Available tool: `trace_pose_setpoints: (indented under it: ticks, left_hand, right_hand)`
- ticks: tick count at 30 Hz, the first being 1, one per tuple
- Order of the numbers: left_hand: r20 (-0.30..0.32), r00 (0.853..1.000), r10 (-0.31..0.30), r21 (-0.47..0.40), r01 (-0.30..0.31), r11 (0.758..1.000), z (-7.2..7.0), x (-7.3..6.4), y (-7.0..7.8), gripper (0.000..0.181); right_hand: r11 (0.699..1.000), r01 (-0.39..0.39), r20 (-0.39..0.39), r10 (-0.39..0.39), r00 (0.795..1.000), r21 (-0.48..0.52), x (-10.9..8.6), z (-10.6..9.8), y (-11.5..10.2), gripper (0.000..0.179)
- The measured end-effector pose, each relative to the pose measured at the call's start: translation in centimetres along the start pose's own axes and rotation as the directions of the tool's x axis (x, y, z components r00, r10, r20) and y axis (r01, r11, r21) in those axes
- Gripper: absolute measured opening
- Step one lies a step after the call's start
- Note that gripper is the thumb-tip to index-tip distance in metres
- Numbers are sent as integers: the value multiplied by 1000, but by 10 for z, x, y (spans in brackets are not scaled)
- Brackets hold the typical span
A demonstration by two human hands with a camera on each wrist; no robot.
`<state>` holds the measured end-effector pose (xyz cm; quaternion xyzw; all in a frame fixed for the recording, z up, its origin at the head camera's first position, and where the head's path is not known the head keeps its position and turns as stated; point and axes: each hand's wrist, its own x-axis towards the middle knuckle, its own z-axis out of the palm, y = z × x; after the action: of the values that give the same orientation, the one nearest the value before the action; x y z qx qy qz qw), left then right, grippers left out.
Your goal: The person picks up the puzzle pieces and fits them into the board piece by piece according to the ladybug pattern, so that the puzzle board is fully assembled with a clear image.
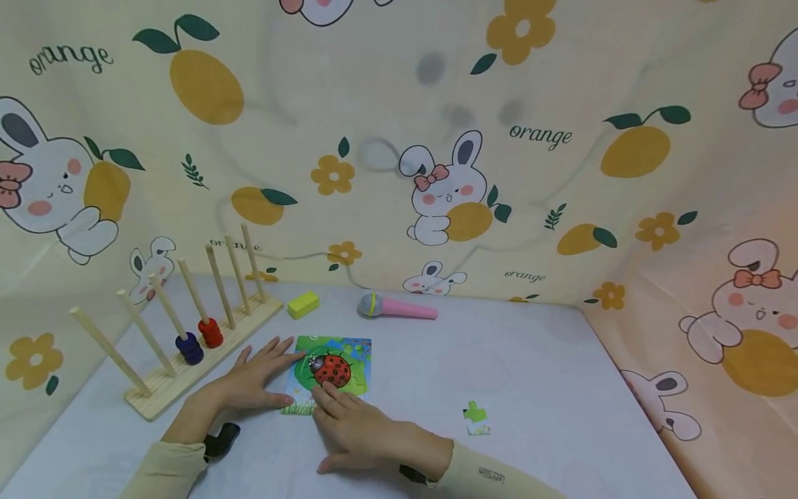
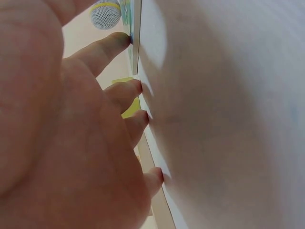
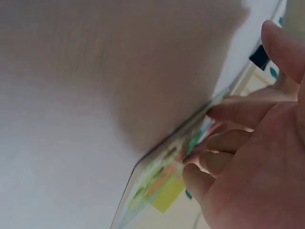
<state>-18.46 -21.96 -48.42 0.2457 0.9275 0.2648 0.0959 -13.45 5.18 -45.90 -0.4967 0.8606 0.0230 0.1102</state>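
A square ladybug jigsaw puzzle (image 1: 359, 352) lies flat on the white table. My left hand (image 1: 254, 381) is at its left side, fingers spread; in the left wrist view one fingertip touches the puzzle's edge (image 2: 136, 40) and the others rest on the table. My right hand (image 1: 361, 431) lies across the puzzle's lower right part, its fingers extended onto the picture and covering that area. In the right wrist view its fingertips are at the puzzle's surface (image 3: 151, 182). A loose green and white puzzle piece (image 1: 476, 418) lies apart, to the right of my right hand.
At the left stands a wooden peg rack (image 1: 233, 346) with blue rings (image 1: 190, 348) on one peg and red rings (image 1: 210, 333) on another. Behind the puzzle lie a yellow block (image 1: 303, 305) and a pink toy microphone (image 1: 399, 307). A patterned cloth (image 1: 374, 208) hangs behind.
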Motion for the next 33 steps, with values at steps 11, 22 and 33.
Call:
trace_pose_setpoints:
  ticks: [11, 22, 33]
  left_hand:
    - [13, 1000, -14, -7, 14, 1000, 0, 0, 1, 88]
    - [14, 1000, -22, -7, 22, 1000, -1, -1, 2, 88]
    - [15, 1000, -20, 0, 20, 1000, 0, 0, 0, 88]
  right_hand:
    - [969, -196, -57, 207, 977, 153, -75, 6, 46, 68]
    - [861, -380, -208, 462, 862, 338, -151, 18, 103, 52]
    - [780, -446, -146, 552, 821, 439, -165, 22, 112, 57]
